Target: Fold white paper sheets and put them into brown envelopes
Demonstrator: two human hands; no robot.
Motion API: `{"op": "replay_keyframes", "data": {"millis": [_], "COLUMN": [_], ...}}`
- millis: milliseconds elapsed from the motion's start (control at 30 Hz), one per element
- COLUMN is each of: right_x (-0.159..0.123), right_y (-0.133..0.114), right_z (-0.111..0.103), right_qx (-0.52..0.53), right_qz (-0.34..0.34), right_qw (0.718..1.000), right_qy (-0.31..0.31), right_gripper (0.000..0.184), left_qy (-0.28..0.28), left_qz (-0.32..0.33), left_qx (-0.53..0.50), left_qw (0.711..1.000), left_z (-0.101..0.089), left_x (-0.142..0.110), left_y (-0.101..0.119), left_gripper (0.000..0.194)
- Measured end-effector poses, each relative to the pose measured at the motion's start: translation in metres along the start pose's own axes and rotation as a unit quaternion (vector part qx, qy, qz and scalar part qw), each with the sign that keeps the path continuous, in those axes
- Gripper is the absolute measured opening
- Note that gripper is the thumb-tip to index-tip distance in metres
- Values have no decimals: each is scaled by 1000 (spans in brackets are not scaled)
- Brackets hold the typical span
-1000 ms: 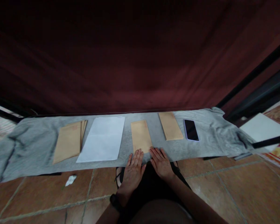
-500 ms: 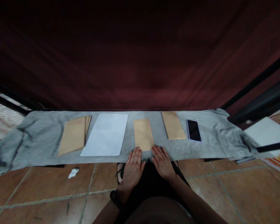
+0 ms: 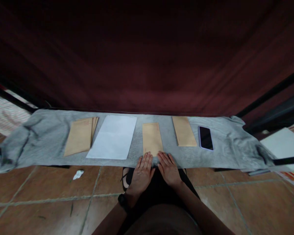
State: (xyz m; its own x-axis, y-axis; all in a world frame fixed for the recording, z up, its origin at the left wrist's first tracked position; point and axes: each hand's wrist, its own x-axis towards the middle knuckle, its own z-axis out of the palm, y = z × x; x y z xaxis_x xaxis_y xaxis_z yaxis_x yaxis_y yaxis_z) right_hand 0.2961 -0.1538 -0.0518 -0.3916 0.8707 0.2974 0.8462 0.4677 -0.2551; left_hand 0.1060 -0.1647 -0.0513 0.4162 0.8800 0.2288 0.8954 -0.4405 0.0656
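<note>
A brown paper envelope (image 3: 152,137) lies flat in front of me on a grey cloth (image 3: 166,160). My left hand (image 3: 142,173) rests palm down with its fingers stretched out, the fingertips on the envelope's near left corner. Flat as well, my right hand (image 3: 169,169) has its fingertips at the near right corner. To the left are white paper sheets (image 3: 114,137) and, past them, a fanned pile of brown envelopes (image 3: 78,135). Right of the middle envelope is another brown envelope or stack (image 3: 184,131), then a phone (image 3: 206,138) with a dark screen.
A dark red curtain (image 3: 147,75) hangs behind the cloth-covered surface. Black bars (image 3: 271,91) stand at both sides. A white board-like item (image 3: 284,143) sits at the right. On the tiled floor (image 3: 56,189) lies a crumpled white scrap (image 3: 78,174).
The view has turned slightly, so the things on the cloth appear shifted a little to the right. Both hands stay flat at the near end of the middle envelope.
</note>
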Motion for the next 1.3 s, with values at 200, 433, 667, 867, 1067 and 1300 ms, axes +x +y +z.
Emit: {"op": "replay_keyframes", "data": {"millis": [200,433,667,867,1067,1300], "right_x": [-7,-13,-13,-2,-4,-9], "right_y": [12,18,17,4,5,14], "right_z": [-3,3,4,7,7,3], "right_qx": [-11,-12,-12,5,-5,1], "right_qz": [10,15,15,-14,-10,7], "right_qw": [1000,1000,1000,999,999,1000], "right_qy": [5,3,-11,-28,-31,-25], "right_gripper": [53,52,52,53,52,51], "left_qy": [-14,-22,-39,-35,-36,-38], "left_qz": [-29,-28,20,25,38,46], "left_qx": [-14,-40,-72,-63,-55,-35], "left_qw": [999,999,996,997,997,998], "left_z": [-8,-10,-7,-5,-3,-5], "left_x": [-6,1,17,18,17,12], "left_y": [-7,2,10,9,6,1], "left_gripper": [61,61,58,59,61,65]}}
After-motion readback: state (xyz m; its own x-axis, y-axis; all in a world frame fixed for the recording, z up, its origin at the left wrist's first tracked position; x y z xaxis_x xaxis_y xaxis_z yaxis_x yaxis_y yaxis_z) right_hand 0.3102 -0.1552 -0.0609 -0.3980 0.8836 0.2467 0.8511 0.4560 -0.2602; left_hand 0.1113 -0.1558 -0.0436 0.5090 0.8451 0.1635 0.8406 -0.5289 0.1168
